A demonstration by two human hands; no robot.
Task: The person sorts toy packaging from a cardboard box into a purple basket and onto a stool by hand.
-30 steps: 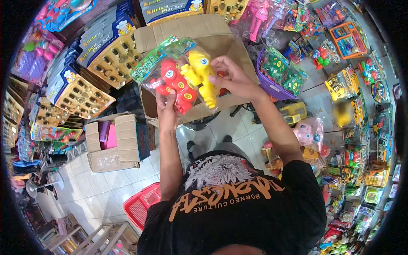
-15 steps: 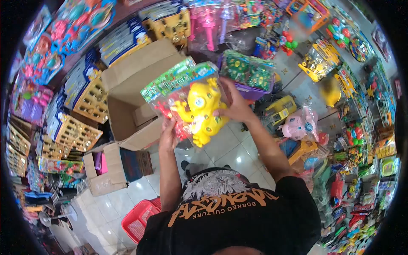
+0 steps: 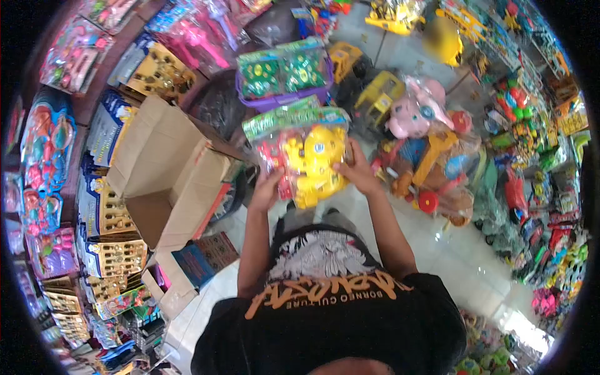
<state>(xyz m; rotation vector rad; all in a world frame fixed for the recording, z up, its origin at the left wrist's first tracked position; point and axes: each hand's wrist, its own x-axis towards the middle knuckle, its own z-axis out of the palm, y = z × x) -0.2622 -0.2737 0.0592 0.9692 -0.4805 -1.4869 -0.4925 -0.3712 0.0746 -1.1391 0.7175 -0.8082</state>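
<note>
Two clear bags with green header cards are held up in front of my chest. One holds a yellow plastic toy figure [image 3: 319,156] with several round spots; partly behind it, the other holds a red toy [image 3: 270,150]. My left hand [image 3: 267,190] grips the lower left edge, at the red toy's bag. On the other side, my right hand [image 3: 359,169] has the yellow toy's bag between thumb and fingers. Just beyond them stands a purple basket [image 3: 284,100] carrying similar bagged toys [image 3: 259,76] in green.
An open cardboard box [image 3: 156,150] stands to the left, near a smaller opened carton [image 3: 169,275]. Carded goods [image 3: 115,256] line the left side. At the right lie a bagged pink toy [image 3: 417,112], a yellow toy vehicle [image 3: 378,94] and heaps of other bagged toys [image 3: 437,169].
My view has turned right, so the cardboard box sits further left and the purple basket is now straight ahead. Both bags stay in my hands and are held more upright.
</note>
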